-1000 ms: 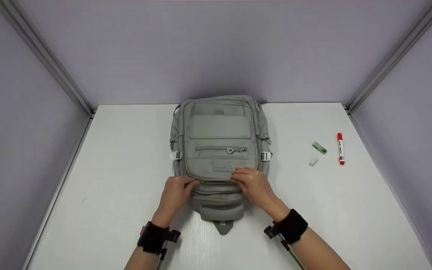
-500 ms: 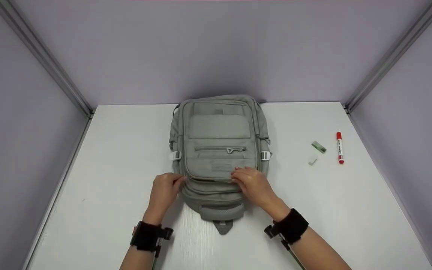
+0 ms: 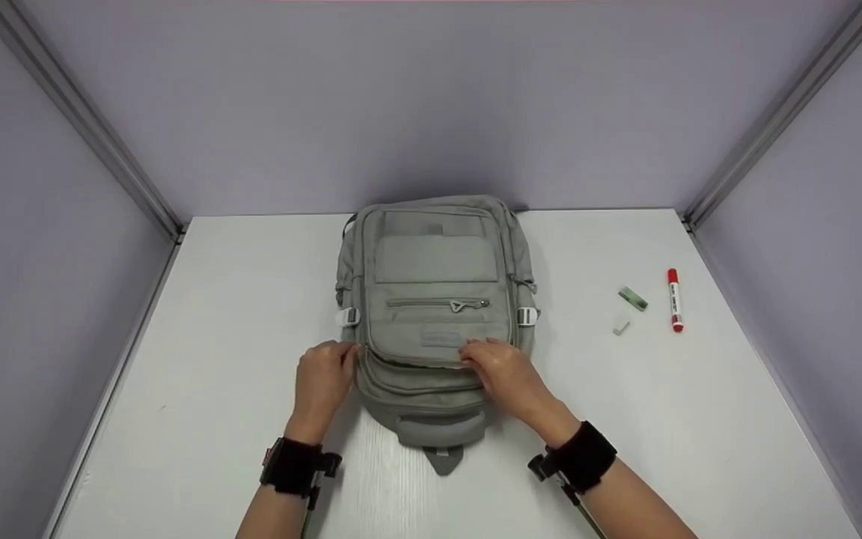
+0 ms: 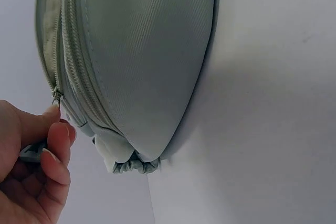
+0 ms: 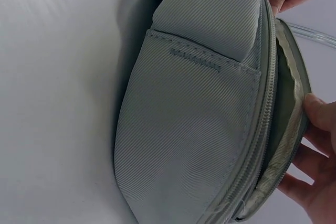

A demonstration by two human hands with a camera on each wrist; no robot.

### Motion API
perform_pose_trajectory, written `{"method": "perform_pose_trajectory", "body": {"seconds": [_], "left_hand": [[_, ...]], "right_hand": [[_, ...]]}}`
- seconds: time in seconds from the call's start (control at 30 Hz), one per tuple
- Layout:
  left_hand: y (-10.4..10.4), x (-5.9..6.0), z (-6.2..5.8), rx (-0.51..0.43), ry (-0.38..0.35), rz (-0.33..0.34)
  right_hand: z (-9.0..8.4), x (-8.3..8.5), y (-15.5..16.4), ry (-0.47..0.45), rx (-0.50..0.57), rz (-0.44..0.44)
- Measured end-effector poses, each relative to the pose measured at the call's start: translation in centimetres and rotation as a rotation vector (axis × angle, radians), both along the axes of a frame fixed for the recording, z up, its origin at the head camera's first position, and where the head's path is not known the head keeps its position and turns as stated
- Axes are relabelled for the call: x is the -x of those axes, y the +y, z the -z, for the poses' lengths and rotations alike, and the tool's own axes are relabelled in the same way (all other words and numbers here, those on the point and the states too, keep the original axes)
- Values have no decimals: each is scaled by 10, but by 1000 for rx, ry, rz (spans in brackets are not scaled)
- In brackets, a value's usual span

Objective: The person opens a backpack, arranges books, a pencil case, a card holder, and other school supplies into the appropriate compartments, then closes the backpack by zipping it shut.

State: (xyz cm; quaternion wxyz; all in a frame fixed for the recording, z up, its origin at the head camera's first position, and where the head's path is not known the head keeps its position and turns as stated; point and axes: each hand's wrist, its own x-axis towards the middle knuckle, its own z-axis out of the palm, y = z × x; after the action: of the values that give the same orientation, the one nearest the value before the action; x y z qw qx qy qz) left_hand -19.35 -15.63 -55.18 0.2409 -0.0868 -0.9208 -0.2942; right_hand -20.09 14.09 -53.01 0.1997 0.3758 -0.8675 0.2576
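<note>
- Grey backpack (image 3: 435,314) lying flat in the middle of the white surface (image 3: 214,389), front side up, carry handle toward the person.
- Left hand (image 3: 322,378) at the pack's left edge, fingers curled, thumb and forefinger pinching the zipper pull (image 4: 55,97) of the front pocket.
- Right hand (image 3: 502,374) resting on the near edge of the front pocket, fingers bent over the pocket lip (image 5: 294,145); opening gapes there in the right wrist view, pale lining visible inside.
- Zipper track (image 4: 79,77) running closed along the pack's side beyond the pull.
- Black wrist bands (image 3: 292,466) on both forearms.
- Red marker (image 3: 674,299) well apart to the right, beside a small green piece (image 3: 633,298) and a small white piece (image 3: 621,325).
</note>
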Motion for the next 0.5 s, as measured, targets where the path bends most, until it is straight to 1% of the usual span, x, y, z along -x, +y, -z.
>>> {"method": "perform_pose_trajectory", "body": {"seconds": [0.13, 0.33, 0.5], "left_hand": [[-2, 6, 1, 21, 5, -22], [-4, 17, 2, 41, 7, -43], [-3, 27, -1, 57, -3, -50]], "right_hand": [[1, 0, 0, -13, -7, -3], [0, 1, 1, -4, -2, -26], [-2, 1, 3, -11, 26, -38]]}}
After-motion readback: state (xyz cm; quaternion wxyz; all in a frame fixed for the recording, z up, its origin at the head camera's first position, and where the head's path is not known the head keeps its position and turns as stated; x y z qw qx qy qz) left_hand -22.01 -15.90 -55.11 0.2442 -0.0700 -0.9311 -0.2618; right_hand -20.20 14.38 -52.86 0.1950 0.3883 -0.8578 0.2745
